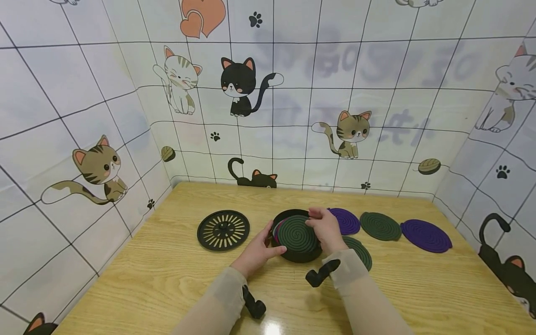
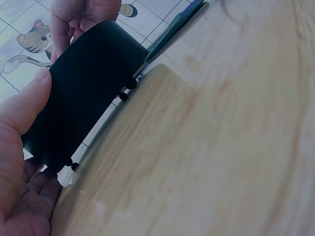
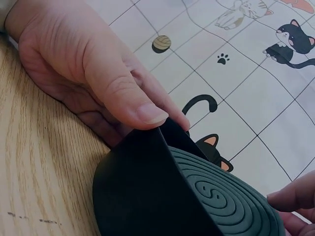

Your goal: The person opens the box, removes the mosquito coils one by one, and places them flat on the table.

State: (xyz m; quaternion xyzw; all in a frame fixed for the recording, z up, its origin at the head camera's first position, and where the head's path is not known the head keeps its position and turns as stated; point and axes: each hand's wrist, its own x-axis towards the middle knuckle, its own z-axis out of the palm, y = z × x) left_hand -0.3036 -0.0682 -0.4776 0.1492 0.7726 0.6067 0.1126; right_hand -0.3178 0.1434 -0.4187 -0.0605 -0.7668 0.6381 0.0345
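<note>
A green mosquito coil (image 1: pixel 298 235) lies on top in a round black mosquito coil holder (image 1: pixel 299 257), with pink and purple edges showing beneath its left side. My left hand (image 1: pixel 257 250) grips the holder's left side, thumb toward the front; the right wrist view has that thumb on the black rim (image 3: pixel 162 142). At the coil's upper right edge, the fingers of my right hand (image 1: pixel 328 230) are curled and pinch it. The left wrist view catches the holder's side (image 2: pixel 93 83) and small feet underneath. The holder's inner floor is hidden by the coil.
A black slotted lid (image 1: pixel 223 230) lies left of the holder on the wooden table (image 1: pixel 146 279). To the right are purple coils (image 1: pixel 344 221) (image 1: pixel 426 236) and green coils (image 1: pixel 380 226) (image 1: pixel 359 251), the last partly behind my right wrist. A cat-patterned wall (image 1: pixel 293 102) encloses the back and sides.
</note>
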